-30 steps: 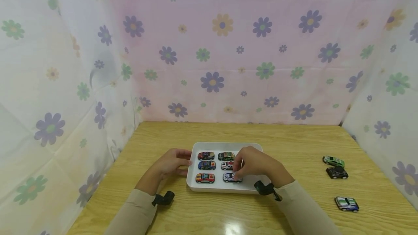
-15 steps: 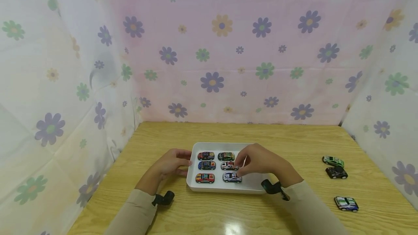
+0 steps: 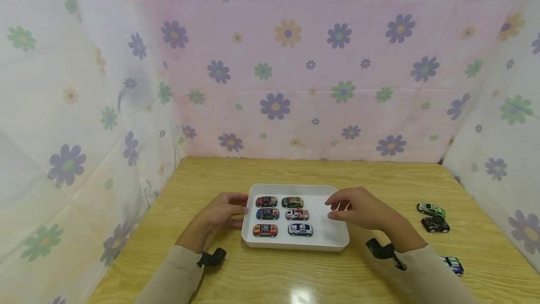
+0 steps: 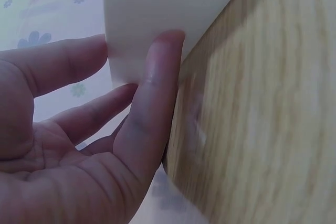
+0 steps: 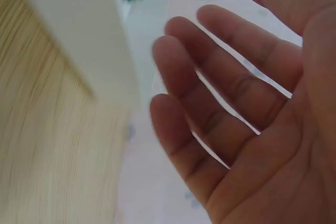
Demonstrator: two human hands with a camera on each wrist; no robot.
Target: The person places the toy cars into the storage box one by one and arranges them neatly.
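A white tray [image 3: 331,236] holds several small toy cars in two columns. Among them are a red-and-yellow car [image 3: 265,230] and a white-and-purple car [image 3: 300,229] in the near row, with a white-and-red car [image 3: 297,214] farther back. At the tray's left end my left hand [image 3: 221,210] touches the outer wall with extended thumb and fingers; the left wrist view shows the thumb [image 4: 160,66] against the white wall. My right hand [image 3: 358,208] hovers over the tray's right end, fingers loosely bent and apart, holding nothing. Its palm and fingers show in the right wrist view.
On the wooden table [image 3: 211,172], to the right, lie a green toy car [image 3: 431,209] and a black one [image 3: 436,224] close together. A white, green and blue car [image 3: 453,264] is partly hidden by the right sleeve. A floral cloth [image 3: 312,74] surrounds the table.
My right hand has let go of the white-and-purple car and moved right to the tray's edge, its fingers spreading. That car stays in the tray. The left hand has kept its place.
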